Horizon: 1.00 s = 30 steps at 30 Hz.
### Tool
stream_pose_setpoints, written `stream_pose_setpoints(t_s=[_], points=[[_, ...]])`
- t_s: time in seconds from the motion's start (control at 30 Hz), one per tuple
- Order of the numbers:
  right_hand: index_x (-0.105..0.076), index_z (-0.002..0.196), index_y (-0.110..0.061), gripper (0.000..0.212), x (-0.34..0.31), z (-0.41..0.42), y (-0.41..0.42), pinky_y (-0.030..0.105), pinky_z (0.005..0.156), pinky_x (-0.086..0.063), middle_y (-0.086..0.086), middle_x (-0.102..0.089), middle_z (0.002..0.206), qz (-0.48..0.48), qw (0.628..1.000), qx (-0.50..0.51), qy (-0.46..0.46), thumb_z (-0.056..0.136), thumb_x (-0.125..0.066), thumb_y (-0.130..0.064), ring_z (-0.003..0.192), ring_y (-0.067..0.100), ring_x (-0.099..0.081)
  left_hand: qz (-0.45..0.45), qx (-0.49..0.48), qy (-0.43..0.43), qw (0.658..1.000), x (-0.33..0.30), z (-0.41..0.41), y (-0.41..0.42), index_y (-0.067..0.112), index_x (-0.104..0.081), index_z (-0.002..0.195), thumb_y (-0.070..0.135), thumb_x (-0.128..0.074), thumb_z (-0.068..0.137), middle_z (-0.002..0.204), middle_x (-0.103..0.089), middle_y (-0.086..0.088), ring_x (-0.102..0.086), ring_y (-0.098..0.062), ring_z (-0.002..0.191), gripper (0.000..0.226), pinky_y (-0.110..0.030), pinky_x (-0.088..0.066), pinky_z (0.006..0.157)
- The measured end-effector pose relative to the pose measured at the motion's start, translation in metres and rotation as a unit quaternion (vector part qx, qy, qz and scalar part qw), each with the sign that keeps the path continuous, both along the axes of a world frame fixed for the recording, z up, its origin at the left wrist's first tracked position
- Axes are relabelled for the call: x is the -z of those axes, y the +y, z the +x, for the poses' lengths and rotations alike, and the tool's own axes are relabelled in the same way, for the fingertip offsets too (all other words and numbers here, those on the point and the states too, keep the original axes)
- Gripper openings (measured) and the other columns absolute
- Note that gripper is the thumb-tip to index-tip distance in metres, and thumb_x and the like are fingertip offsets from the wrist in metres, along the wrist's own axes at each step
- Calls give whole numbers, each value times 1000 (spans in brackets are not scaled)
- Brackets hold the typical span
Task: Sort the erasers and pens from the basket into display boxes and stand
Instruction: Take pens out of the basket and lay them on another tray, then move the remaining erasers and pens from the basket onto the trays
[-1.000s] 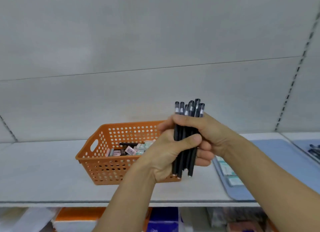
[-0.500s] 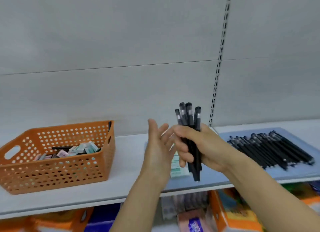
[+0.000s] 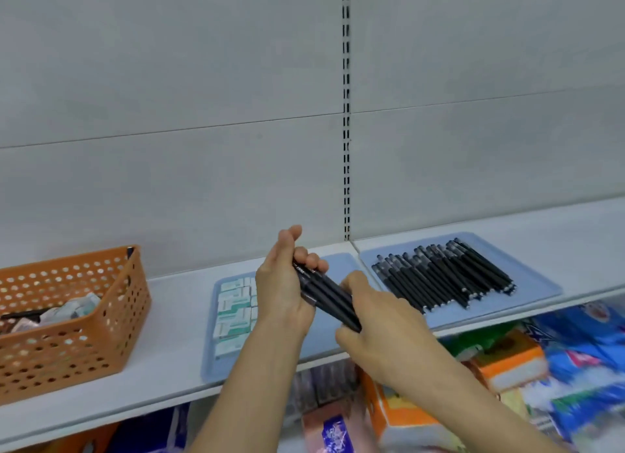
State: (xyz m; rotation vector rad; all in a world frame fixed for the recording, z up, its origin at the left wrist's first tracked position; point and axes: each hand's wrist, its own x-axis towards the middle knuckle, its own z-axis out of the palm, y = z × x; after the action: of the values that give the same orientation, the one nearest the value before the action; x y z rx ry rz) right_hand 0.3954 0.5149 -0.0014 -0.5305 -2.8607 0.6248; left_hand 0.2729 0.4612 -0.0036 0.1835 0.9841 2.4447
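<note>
A bundle of black pens lies tilted between my two hands, above a blue tray. My left hand grips the bundle's upper end, with fingertips curled over the pens. My right hand grips the lower end. Rows of white-and-green erasers fill the left side of this tray. A second blue tray to the right holds several black pens laid side by side. The orange basket at the left holds loose erasers and a black pen.
Everything sits on a white shelf with a grey back wall and a slotted upright. Colourful packaged goods fill the shelf below, beyond the front edge.
The view has swung right, bringing both trays into sight. The pen bundle has tipped from upright to slanted. My left hand, open half a second ago, now grips its upper end.
</note>
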Motion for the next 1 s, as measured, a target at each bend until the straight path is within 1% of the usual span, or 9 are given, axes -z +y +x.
stream_pose_setpoints(t_s=[0.07,0.17,0.3,0.37,0.47,0.53,0.7,0.9,1.0], points=[[-38,102,-22,17,8,4,6,35,57,-42,-4,-51,74,16,998,-3,53,94,-50,-31,68,19,-54,-30,29,29,999,2,6,8,3,-65,104,32,-47,101,57,-49,-2,-54,-15,49,35,-29,-54,57],[-47,105,-21,25,9,15,28,36,67,-50,-2,-59,83,-85,994,0,63,93,-55,-42,74,16,-58,-142,89,138,976,3,10,19,2,-69,99,38,-39,103,72,-68,-9,-70,-25,71,47,-38,-58,77],[-53,93,-18,19,17,22,83,24,52,-44,-2,-57,79,-100,990,78,60,93,-59,-36,63,9,-55,-339,130,295,884,11,15,41,24,-64,117,54,-27,101,126,-64,5,-60,-10,112,51,-32,-40,105],[-53,96,-15,23,27,16,122,30,60,-49,0,-61,84,-62,983,162,57,92,-59,-38,71,15,-59,-413,151,415,796,29,22,53,27,-44,142,56,-30,99,144,-44,10,-40,-11,134,54,-32,-27,113],[-47,106,-11,41,41,0,159,37,70,-50,6,-61,99,11,972,234,-32,91,-58,-47,85,24,-59,-518,167,618,567,66,27,69,22,-28,152,60,-36,96,158,-25,3,-22,-17,146,68,-38,-15,119],[-45,112,-9,44,49,-11,167,36,67,-47,9,-62,104,45,966,244,-72,92,-57,-47,89,28,-61,-555,170,654,485,80,26,73,19,-25,153,63,-38,94,161,-19,1,-16,-17,147,74,-40,-6,121],[-40,125,-7,51,60,-22,165,35,63,-45,11,-61,114,127,955,251,-96,96,-51,-48,98,30,-63,-545,174,648,502,84,23,75,19,-26,153,60,-43,94,160,-21,1,-18,-16,147,73,-39,-5,122],[-44,130,-13,48,59,-13,149,35,85,-48,7,-48,133,222,934,246,-136,98,-41,-49,124,25,-44,-495,87,630,593,71,18,41,28,-33,148,52,-45,97,156,-29,8,-18,-9,145,58,-29,-1,119],[-46,131,-15,47,51,-17,126,32,86,-47,5,-50,132,263,935,221,-87,98,-40,-48,125,24,-43,-473,41,603,641,57,13,6,31,-39,143,47,-47,97,151,-34,13,-18,-3,143,50,-28,-9,121]])
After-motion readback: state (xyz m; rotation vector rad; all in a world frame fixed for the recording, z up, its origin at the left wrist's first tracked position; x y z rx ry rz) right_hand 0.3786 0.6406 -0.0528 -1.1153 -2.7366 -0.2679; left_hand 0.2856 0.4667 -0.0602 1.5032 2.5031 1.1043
